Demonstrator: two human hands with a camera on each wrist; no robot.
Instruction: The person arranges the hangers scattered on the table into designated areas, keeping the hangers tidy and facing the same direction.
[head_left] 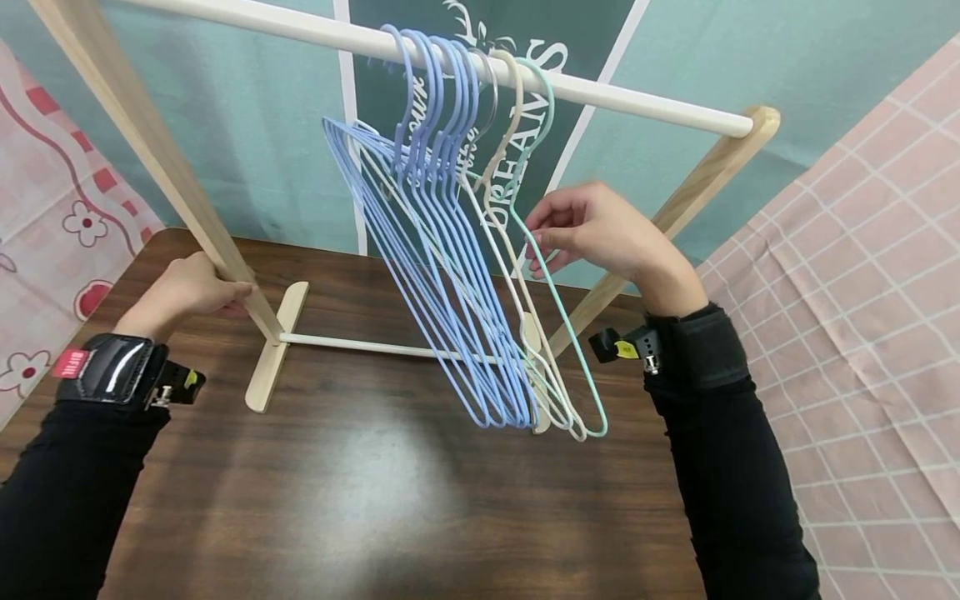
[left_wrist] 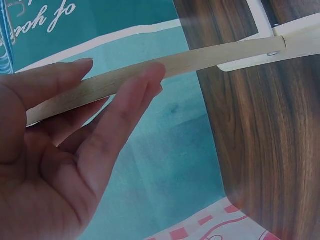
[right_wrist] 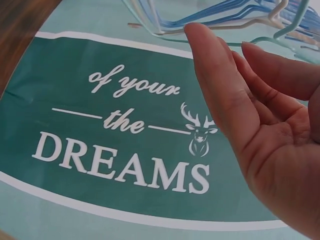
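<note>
In the head view my left hand (head_left: 191,287) holds the left wooden post (head_left: 168,167) of a clothes rack, low down. The left wrist view shows that post (left_wrist: 195,61) passing between its thumb and fingers. My right hand (head_left: 600,229) is at the right end of a row of hangers, fingertips at a mint green hanger (head_left: 558,300). Its fingers and thumb look loosely extended in the right wrist view; whether they touch the hanger is unclear. Left of it hang a cream hanger (head_left: 516,250), a white hanger (head_left: 486,218) and several blue hangers (head_left: 442,250).
A white rail (head_left: 645,98) carries the hangers. The right wooden post (head_left: 697,171) stands behind my right hand. A thin white crossbar (head_left: 360,343) joins the feet above the dark wooden table (head_left: 360,500). Green printed cloth (head_left: 247,125) hangs behind, pink cloth (head_left: 847,333) at the right.
</note>
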